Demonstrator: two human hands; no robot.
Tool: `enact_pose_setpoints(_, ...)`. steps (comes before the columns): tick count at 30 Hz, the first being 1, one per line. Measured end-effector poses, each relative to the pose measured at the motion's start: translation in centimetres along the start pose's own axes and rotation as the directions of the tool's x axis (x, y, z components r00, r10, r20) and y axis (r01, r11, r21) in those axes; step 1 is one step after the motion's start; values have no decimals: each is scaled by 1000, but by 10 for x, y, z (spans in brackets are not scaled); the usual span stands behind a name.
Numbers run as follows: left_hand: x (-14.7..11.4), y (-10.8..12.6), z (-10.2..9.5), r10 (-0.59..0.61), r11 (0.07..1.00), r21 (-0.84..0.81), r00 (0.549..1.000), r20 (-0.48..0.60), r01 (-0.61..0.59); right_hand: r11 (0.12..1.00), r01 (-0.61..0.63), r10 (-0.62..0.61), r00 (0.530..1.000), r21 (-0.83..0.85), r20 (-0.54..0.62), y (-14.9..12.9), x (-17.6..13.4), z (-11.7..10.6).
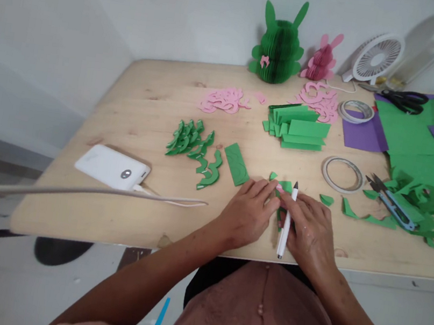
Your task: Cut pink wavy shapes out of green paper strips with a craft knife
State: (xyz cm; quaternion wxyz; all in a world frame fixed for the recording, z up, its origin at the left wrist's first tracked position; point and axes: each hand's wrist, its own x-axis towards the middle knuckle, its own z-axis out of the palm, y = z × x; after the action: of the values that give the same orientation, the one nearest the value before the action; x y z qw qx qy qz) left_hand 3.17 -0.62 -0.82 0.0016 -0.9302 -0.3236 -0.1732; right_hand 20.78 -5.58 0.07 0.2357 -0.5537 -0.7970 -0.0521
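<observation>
My left hand [250, 213] rests on the table with its fingers closed on a small pink paper piece [279, 188] laid over green paper [287, 185]. My right hand [311, 228] meets it there, its fingertips on the same spot. A white pen [287, 222] with a dark tip pointing away from me is tucked in my right hand. Much of the paper is hidden beneath my fingers. Left of my hands lies a green strip [237, 164] with a curved outline drawn on it. Beside that strip are wavy green cut-outs [210, 171], several of them stapled.
Folded green strips [299, 126] and pink cut-outs [224, 100] lie farther back. Tape rolls [340, 187], snips [392, 202] and green scraps [419, 198] are at right. A power bank [112, 167] lies left. Paper rabbits [279, 52] and a fan [378, 59] stand by the wall.
</observation>
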Motion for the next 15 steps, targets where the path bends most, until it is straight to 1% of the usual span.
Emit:
enact_pose_setpoints(3, 0, 0, 0, -14, 1000, -10, 1000, -6, 14, 1000, 11, -12, 1000, -9, -10, 0, -1, 1)
enact_pose_setpoints(10, -4, -2, 2, 4, 997, -71, 992, -128, -13, 1000, 16, -16, 1000, -4, -16, 1, -1, 2)
enact_pose_setpoints(15, -5, -2, 4, 34, 997, -68, 988, -151, -45, 1000, 1, -1, 1000, 11, -5, 0, -1, 1)
